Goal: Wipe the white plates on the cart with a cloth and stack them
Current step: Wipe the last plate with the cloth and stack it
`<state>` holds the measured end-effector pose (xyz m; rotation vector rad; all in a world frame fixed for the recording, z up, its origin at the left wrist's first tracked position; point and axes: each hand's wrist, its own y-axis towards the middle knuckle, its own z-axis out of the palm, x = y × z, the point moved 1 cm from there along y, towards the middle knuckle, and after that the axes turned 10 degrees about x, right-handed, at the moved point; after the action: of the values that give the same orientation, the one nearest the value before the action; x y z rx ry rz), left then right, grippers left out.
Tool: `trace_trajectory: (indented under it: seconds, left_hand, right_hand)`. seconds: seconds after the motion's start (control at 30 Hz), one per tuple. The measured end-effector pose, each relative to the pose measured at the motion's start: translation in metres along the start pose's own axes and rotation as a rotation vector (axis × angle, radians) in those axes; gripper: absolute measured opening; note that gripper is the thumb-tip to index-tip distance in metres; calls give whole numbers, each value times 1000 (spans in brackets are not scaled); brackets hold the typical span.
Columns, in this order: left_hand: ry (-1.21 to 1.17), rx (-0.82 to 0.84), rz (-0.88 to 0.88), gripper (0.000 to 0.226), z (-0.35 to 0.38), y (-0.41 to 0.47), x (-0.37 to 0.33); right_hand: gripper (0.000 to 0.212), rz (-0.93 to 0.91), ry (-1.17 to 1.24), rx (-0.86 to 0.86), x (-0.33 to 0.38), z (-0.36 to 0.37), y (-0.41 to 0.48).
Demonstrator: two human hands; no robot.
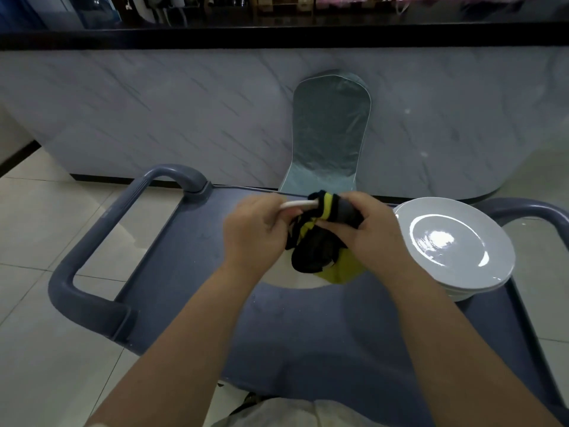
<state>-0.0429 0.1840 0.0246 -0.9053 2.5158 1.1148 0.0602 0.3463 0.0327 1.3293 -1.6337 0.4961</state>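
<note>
My left hand (255, 232) grips a white plate (297, 205) held nearly on edge above the grey-blue cart (191, 260); only a short strip of its rim and its lower edge show. My right hand (366, 229) holds a black and yellow cloth (317, 241) wrapped over the plate's rim, with the rest of the cloth hanging down in front of the plate. A stack of white plates (455, 245) sits on the cart's right side, just right of my right hand.
The cart has thick handles at the left (92, 266) and right (529, 211). Beyond it stands a marble-patterned counter front (184, 112) with a grey-green sheet (331, 131) leaning against it. Tiled floor (37, 226) lies on both sides.
</note>
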Motion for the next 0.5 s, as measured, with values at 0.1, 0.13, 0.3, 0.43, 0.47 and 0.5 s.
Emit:
trace_trajectory:
  seconds: [0.1,0.13,0.3,0.43,0.47,0.5]
  left_hand:
    - [-470,-147,-443,40,-7,-7,1]
    - [-553,-164,-540,44,-7,-13,3]
    - [-315,-4,-233,41,-10,-14,5]
    - [184,98,246,29,-9,2,-13]
    - [184,80,244,28,-9,3,-14]
    - [117,51,163,29,-11,1,-12]
  right_hand:
    - [16,194,431,-176,-12,4,-17]
    - [15,272,539,-222,-20,13,-25]
    - [23,270,308,-198,-27,13,-27]
    - [23,-28,-91,-19,-15,12,-19]
    - [20,-42,-73,-51,-17,17,-23]
    - [18,7,25,-109,-17,19,-27]
